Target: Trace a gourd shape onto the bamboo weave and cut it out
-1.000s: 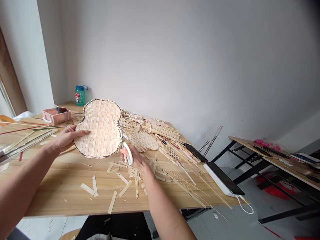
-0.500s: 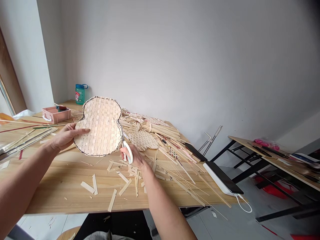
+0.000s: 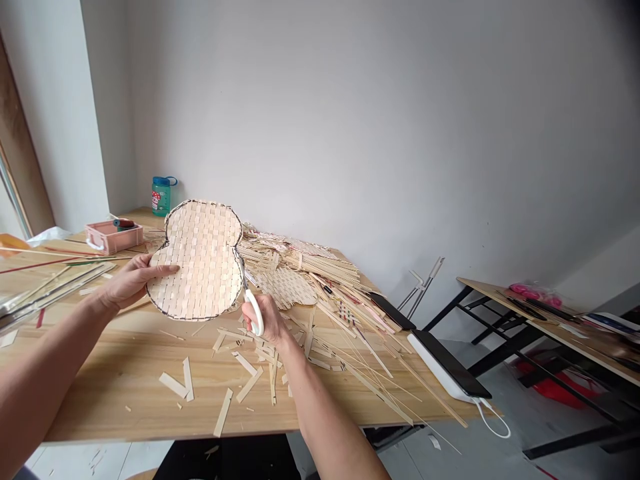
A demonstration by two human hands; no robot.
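Note:
A pale woven piece (image 3: pixel 200 263) with rounded lobes and a dark outline is held up above the wooden table. My left hand (image 3: pixel 133 280) grips its left edge, thumb lying on the front face; the fingers behind it are hidden. My right hand (image 3: pixel 265 319) is closed round the white handles of a pair of scissors (image 3: pixel 256 313). The blades point up along the piece's lower right edge, partly hidden there. Cut strip pieces (image 3: pixel 250 383) lie on the table below my right hand.
Behind are a pink basket (image 3: pixel 113 239), a teal bottle (image 3: pixel 161 197) and a heap of strips (image 3: pixel 325 263). Another woven piece (image 3: pixel 287 288) lies near the heap. A phone (image 3: pixel 447 360) on a white block with a cable rests at the right edge. A second table (image 3: pixel 480 290) stands right.
The whole view has shifted slightly, with the table lower in the picture. Both hands keep their holds, and the scissors remain at the piece's right edge.

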